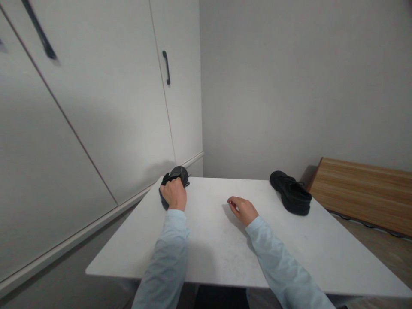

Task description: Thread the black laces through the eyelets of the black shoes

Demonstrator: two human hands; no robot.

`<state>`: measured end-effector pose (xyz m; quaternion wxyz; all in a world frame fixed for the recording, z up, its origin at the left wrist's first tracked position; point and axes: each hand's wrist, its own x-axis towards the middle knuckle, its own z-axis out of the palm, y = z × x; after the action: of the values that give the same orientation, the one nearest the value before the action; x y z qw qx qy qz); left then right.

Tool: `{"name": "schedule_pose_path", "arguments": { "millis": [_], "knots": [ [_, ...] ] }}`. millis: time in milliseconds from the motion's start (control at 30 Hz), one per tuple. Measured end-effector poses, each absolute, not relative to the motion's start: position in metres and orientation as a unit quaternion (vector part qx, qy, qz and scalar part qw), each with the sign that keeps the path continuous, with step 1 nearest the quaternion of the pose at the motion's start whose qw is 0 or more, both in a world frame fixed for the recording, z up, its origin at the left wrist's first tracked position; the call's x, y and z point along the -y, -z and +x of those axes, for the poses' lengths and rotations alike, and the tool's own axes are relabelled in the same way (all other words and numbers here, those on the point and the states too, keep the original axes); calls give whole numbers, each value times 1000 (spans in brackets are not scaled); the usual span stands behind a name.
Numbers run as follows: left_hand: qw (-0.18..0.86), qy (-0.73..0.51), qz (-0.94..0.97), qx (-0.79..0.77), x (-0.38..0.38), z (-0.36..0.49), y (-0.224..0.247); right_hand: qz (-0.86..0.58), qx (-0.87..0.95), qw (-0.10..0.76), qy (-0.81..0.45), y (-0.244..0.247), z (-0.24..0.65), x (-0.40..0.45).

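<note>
A black shoe is at the far left corner of the white table, its rounded toe pointing away. My left hand is closed on it from above and hides much of its opening. Another black shoe, with laces, rests near the table's far right corner, its heel toward the near right. Between the two shoes, my right hand hovers just over the tabletop, fingers curled with the fingertips near the thumb. Nothing shows between those fingers.
White cabinet doors with dark handles rise along the left side of the table. A grey wall stands behind it. Beyond the right edge is a wooden-topped piece of furniture.
</note>
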<state>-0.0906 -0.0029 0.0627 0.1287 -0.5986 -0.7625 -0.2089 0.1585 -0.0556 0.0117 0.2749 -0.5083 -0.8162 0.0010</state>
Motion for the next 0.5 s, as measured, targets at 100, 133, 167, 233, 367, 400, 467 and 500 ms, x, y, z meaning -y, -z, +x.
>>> {"name": "schedule_pose_path", "arguments": {
  "millis": [100, 133, 167, 233, 367, 400, 467, 500],
  "knots": [
    [140, 240, -599, 751, 7, -85, -66, -508, 815, 279, -2, -12, 159, 56],
    [143, 250, -604, 743, 9, -82, -68, -508, 814, 281, -3, -12, 159, 56],
    [146, 258, -611, 734, 11, -79, -69, -507, 814, 284, -3, -12, 159, 56],
    [151, 268, -630, 714, 16, -71, -72, -509, 811, 289, -3, -13, 160, 56],
    [159, 260, -681, 666, 27, -47, -73, -528, 795, 299, 7, -17, 162, 56],
    [159, 256, -696, 652, 30, -39, -73, -538, 786, 304, 10, -17, 163, 56],
    [154, 243, -727, 624, 36, -24, -70, -561, 764, 320, 11, -19, 165, 56],
    [151, 238, -739, 611, 40, -16, -68, -573, 751, 330, 9, -19, 167, 55]
  ]
}}
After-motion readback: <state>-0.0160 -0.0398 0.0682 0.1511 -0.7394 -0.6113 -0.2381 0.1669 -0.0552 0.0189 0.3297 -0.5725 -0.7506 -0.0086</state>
